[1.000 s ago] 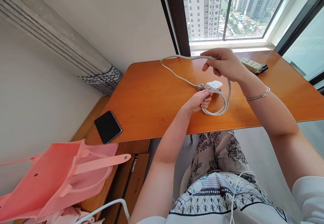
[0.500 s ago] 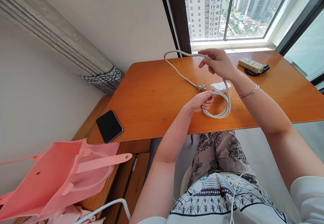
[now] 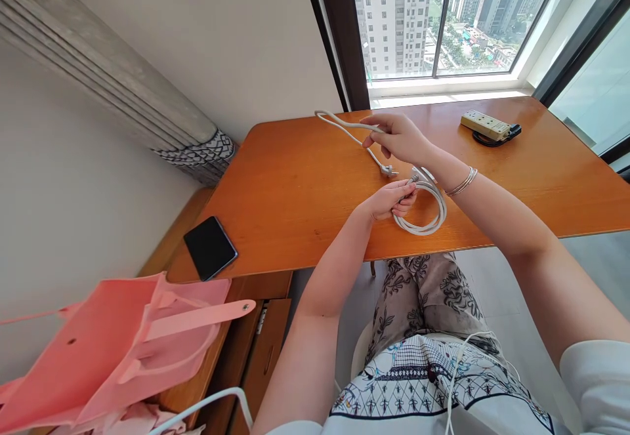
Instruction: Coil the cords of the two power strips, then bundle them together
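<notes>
Loops of a white power cord hang gathered over the table, and my left hand is closed round them at their left side. My right hand pinches the cord's free length above and beyond the coil. From there the cord bends left in a narrow loop and comes back to its plug, just past my left hand. A white power strip lies behind the coil, mostly hidden by my right wrist and the loops.
The wooden table runs up to the window. A beige power strip with a black cord stands at the back right. A black tablet lies near the left edge. Below it is an open pink bag.
My right hand has moved left and slightly down, drawing the cord across, so its loop now sits lower and narrower. My left hand keeps its hold on the coil.
</notes>
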Action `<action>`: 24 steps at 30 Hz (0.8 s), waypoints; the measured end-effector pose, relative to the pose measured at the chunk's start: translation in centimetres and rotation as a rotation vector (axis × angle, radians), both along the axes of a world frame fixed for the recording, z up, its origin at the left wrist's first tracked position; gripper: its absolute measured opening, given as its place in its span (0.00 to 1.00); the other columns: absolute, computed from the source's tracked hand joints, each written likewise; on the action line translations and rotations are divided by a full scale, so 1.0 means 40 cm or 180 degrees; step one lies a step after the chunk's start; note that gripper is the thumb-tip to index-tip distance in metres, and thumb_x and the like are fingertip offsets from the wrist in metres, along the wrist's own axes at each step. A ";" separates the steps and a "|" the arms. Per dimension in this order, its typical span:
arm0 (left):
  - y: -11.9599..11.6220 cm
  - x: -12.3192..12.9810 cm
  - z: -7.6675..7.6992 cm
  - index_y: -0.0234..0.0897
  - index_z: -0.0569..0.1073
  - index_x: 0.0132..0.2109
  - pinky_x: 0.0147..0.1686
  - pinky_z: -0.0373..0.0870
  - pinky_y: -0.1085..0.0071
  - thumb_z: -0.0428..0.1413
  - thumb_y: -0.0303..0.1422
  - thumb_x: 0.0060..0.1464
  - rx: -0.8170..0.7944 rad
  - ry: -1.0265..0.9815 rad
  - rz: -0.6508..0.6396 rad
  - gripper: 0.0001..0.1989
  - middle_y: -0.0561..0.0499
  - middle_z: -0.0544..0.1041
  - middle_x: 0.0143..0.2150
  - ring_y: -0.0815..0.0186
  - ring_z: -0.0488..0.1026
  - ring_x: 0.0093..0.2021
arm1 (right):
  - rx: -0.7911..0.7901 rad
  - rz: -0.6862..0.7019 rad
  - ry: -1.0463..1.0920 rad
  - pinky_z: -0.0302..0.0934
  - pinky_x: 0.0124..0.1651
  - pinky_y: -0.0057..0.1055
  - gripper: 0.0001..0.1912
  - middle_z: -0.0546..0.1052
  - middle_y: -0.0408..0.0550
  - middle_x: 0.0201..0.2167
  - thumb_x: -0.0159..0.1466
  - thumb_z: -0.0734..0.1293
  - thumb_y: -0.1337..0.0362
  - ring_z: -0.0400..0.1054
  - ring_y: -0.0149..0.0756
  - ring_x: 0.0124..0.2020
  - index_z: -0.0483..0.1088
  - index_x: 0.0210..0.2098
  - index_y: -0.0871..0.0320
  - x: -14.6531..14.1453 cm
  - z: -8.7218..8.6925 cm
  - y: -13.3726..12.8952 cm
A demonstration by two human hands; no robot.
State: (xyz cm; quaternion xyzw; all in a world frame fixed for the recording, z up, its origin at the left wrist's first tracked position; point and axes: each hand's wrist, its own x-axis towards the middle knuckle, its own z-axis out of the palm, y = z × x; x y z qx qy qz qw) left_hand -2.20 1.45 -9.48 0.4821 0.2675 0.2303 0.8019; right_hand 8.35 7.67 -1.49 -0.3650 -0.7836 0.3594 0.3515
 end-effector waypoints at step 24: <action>-0.011 0.041 -0.004 0.33 0.66 0.26 0.15 0.42 0.82 0.44 0.33 0.68 -0.0101 0.0407 0.0480 0.20 0.59 0.53 0.18 0.80 0.43 0.14 | 0.0992 0.0546 -0.1378 0.63 0.62 0.44 0.16 0.77 0.55 0.58 0.68 0.65 0.59 0.71 0.48 0.58 0.79 0.51 0.56 0.003 -0.001 -0.087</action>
